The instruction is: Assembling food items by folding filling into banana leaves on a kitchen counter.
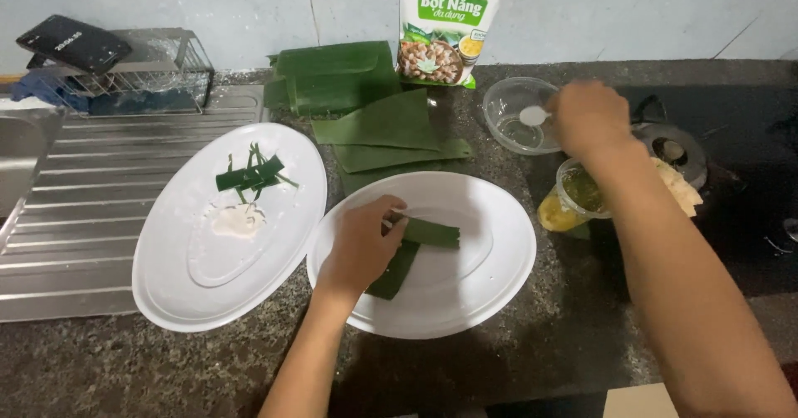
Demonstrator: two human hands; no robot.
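At frame centre the left hand (359, 248) presses a folded leaf strip (431, 233) on a white plate (499, 277), while the right hand (588, 117) holds a spoon (534, 115) over a clear bowl (509, 127) at upper right.

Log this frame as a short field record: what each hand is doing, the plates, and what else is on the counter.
left hand: left hand presses on a folded leaf strip on the right plate
right hand: right hand holds a white spoon over the clear bowl
left plate: left plate carries leaf scraps and a white dough lump
behind plates: leaf stack, flour bag
by right forearm: cup of yellow filling
far left: metal draining board, wire rack
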